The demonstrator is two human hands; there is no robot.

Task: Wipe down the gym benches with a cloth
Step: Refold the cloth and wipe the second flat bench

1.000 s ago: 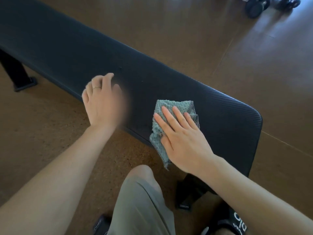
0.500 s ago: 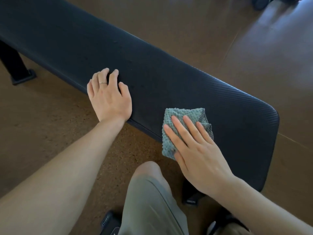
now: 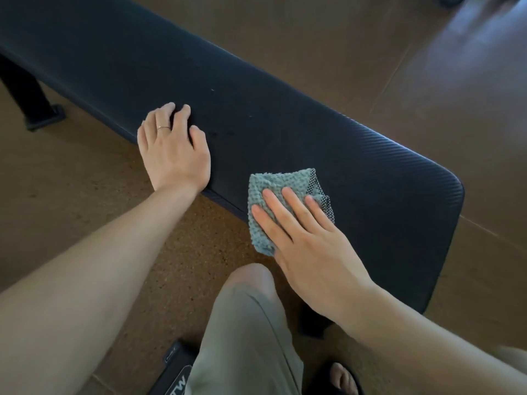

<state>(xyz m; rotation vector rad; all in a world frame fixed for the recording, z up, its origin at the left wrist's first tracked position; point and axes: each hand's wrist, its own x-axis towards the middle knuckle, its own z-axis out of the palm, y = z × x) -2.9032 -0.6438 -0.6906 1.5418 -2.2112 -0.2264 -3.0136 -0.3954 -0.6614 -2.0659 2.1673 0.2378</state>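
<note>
Right hand point(image 3: 310, 252) flat, fingers extended together, pressing folded teal cloth point(image 3: 273, 201) onto near edge of black padded desk point(image 3: 370, 178), close to its rounded end. Left hand point(image 3: 174, 149) palm-down on same edge, fingers slightly curled, holding nothing, well apart from cloth. Brown floor point(image 3: 71, 181) beneath.

I am seeing a black table point(image 3: 285, 115) showing a fine ribbed weave, a teal cloth point(image 3: 273, 183) showing a bumpy waffle pattern with a black-and-white checked edge, a brown speckled floor point(image 3: 85, 189), olive trousers point(image 3: 245, 337), and a thin gold ring point(image 3: 163, 127).
</note>
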